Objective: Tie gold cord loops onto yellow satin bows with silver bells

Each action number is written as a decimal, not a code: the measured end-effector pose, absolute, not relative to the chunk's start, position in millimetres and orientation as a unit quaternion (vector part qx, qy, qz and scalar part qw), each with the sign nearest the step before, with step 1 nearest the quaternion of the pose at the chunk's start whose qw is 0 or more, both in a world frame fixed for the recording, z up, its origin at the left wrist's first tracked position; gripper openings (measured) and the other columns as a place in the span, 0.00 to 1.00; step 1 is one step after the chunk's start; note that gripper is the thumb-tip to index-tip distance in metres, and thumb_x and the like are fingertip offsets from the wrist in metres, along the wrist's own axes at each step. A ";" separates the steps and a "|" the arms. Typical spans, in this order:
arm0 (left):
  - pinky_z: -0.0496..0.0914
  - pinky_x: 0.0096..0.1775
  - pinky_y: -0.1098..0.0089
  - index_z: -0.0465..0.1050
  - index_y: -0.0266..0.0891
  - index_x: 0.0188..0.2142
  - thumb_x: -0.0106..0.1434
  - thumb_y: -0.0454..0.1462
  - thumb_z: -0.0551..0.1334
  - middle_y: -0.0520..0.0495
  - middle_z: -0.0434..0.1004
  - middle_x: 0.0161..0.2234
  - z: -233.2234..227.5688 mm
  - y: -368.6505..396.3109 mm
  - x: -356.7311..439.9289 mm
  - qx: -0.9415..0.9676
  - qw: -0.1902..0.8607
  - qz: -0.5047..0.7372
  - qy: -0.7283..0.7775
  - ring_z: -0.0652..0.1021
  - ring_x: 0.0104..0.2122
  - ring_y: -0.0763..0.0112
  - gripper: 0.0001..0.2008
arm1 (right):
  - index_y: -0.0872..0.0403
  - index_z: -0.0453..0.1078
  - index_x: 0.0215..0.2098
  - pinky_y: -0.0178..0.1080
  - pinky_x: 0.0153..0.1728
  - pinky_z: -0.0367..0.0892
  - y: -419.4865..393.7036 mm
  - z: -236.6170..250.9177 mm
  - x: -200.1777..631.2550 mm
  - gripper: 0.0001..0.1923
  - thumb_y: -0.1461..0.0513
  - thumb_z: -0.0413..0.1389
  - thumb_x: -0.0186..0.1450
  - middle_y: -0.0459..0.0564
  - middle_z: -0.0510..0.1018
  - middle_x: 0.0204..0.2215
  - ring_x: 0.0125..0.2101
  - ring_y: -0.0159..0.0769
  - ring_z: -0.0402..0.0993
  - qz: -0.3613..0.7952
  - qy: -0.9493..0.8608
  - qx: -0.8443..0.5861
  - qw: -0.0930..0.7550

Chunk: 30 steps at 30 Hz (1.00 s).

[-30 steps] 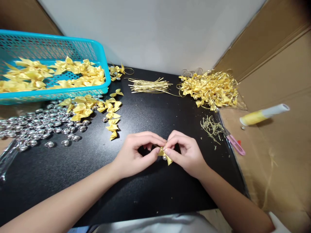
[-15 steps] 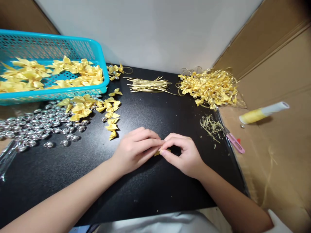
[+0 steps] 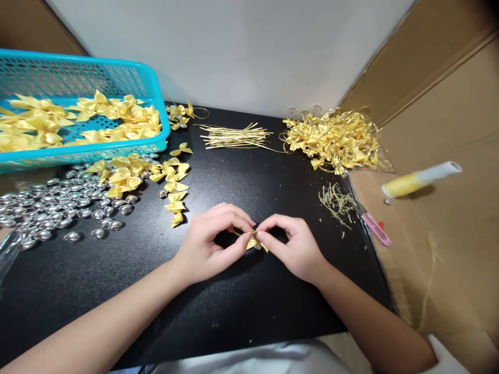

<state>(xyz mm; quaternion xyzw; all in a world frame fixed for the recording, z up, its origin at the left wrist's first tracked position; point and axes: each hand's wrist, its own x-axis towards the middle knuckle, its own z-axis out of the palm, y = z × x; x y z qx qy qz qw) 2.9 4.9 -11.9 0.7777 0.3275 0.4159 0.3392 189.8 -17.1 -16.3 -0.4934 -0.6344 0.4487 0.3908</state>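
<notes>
1. The black tabletop (image 3: 218, 311) is the biggest thing I have on the head camera, set against a white panel (image 3: 249, 57).
2. At far left I see a turquoise slatted basket (image 3: 117, 148) with yellow ribbon bows (image 3: 93, 110) inside.
3. I have both hands near the middle of the tabletop, fingertips almost meeting. The left hand (image 3: 218, 239) pinches a gold cord (image 3: 236, 232) between thumb and forefinger; the right hand (image 3: 296, 246) pinches right beside it, thumb against forefinger, at the cord's other side.
4. Beyond the right hand I make out a heap of ribbon ornaments (image 3: 335, 140) with looped cords, at the back corner.
5. Silver beads (image 3: 50, 200) spread in front of the basket; some loose bows (image 3: 125, 174) lie on and beside them, with a short column of bows (image 3: 175, 187) nearer the left hand.
6. A white-and-yellow tube (image 3: 421, 179) lies on the brown surface to the right.
7. A bundle of cut gold cords (image 3: 236, 136) lies at the back, between basket and heap.
8. Pink-handled scissors (image 3: 376, 229) sit at the right edge, blades touching cord clippings (image 3: 336, 202).
9. The smallest I can pick out is the worked ribbon bow (image 3: 252, 242), just below both sets of fingertips, with one silver bead (image 3: 258, 247); I cannot tell whether it touches the tabletop.
</notes>
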 end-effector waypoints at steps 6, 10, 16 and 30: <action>0.67 0.30 0.73 0.74 0.38 0.31 0.64 0.34 0.61 0.49 0.78 0.32 -15.3 3.7 4.7 0.701 0.472 0.363 0.393 0.76 0.30 0.73 0.05 | 0.53 0.71 0.28 0.37 0.38 0.67 -17.7 -20.0 189.3 0.06 0.66 0.57 0.63 0.45 0.79 0.27 0.30 0.32 0.75 0.348 -0.737 -0.441 0.376; 0.67 0.33 0.70 0.73 0.37 0.31 0.65 0.36 0.60 0.48 0.76 0.31 -18.1 4.2 5.7 0.666 0.530 0.352 0.388 0.75 0.31 0.70 0.06 | 0.53 0.69 0.29 0.39 0.39 0.64 -18.5 -22.9 189.5 0.07 0.67 0.55 0.65 0.46 0.79 0.28 0.31 0.32 0.74 0.288 -0.778 -0.418 0.369; 0.67 0.34 0.70 0.72 0.37 0.31 0.65 0.35 0.60 0.48 0.73 0.31 -16.2 4.7 6.3 0.697 0.512 0.344 0.367 0.73 0.32 0.71 0.06 | 0.53 0.67 0.28 0.40 0.38 0.60 -18.6 -21.2 189.9 0.07 0.68 0.54 0.63 0.44 0.78 0.27 0.30 0.32 0.72 0.239 -0.809 -0.419 0.336; 0.65 0.33 0.70 0.71 0.37 0.30 0.65 0.38 0.60 0.49 0.72 0.30 -14.6 5.2 6.7 0.672 0.546 0.333 0.373 0.71 0.30 0.71 0.08 | 0.53 0.67 0.25 0.39 0.36 0.63 -18.3 -24.4 184.4 0.08 0.70 0.56 0.59 0.42 0.77 0.22 0.25 0.29 0.72 0.242 -0.765 -0.438 0.406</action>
